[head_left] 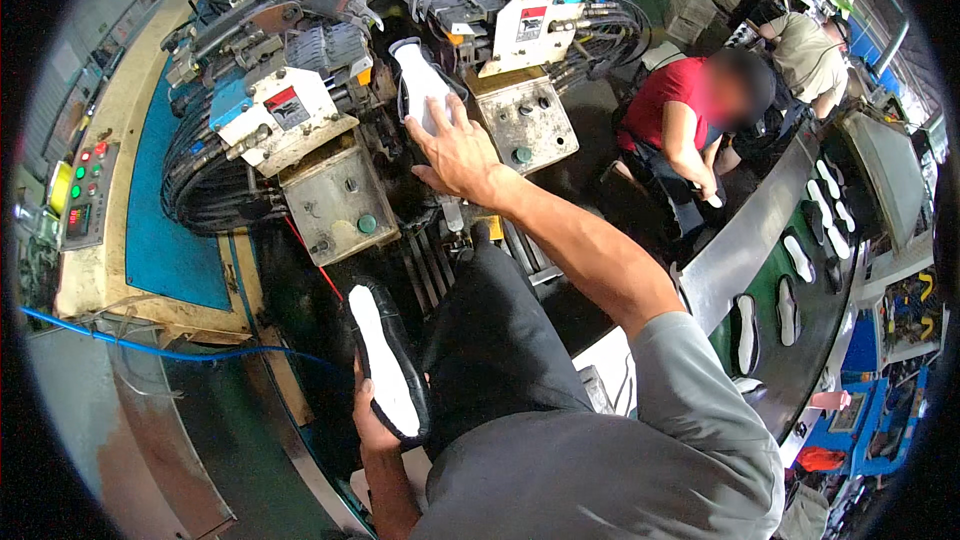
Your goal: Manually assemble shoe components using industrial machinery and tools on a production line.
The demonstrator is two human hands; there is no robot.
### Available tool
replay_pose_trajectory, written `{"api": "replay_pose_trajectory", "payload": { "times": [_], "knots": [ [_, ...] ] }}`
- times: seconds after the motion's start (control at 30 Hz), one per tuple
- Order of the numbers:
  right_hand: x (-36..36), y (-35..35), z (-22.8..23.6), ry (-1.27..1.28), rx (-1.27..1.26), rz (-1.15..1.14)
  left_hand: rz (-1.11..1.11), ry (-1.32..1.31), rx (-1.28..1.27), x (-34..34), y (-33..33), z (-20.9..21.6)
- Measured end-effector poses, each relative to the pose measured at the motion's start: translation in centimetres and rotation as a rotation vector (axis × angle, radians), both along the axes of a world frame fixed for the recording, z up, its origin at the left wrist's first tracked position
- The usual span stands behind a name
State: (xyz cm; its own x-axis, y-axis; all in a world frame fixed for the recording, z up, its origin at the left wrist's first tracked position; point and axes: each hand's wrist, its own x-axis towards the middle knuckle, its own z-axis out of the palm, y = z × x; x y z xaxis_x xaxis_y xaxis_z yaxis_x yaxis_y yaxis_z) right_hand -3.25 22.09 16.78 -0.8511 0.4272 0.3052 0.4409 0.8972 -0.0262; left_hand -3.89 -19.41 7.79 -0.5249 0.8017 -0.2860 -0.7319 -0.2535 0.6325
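Observation:
My left hand (370,424) is wrapped round a black shoe upper (386,360) with a white bottom, held low beside my left leg, its white face up. My right arm reaches forward into the machine. There my right hand (460,152) lies with spread fingers on the white bottom of a second black shoe upper (412,70). That one sits between the machine's two side units, its narrow end pointing away from me. The thumb side of my right hand is nearest the machine's dark middle. Whether a last is inside either upper is hidden.
Hose-fed side units (290,125) flank the middle, with metal plates (340,200) carrying green buttons below. A control panel (85,190) stands left; a blue hose (150,340) crosses there. At right, a green conveyor (765,315) carries several uppers. A person in red (665,105) bends nearby.

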Motion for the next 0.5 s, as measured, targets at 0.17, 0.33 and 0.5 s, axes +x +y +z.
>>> {"api": "replay_pose_trajectory", "payload": {
  "times": [0.17,0.33,0.5],
  "knots": [
    [-0.8,-0.6,0.4,-0.037,0.054,-0.028,-0.075,-0.041,-0.035,-0.8,0.1,-3.0],
    [-3.1,2.4,-0.1,0.083,0.053,-0.007,-0.133,-0.065,-0.097,-2.0,3.6,-3.5],
    [-7.6,6.2,2.0,0.020,0.058,-0.047,-0.207,0.014,-0.135,-3.8,7.4,-4.9]
  ]
}}
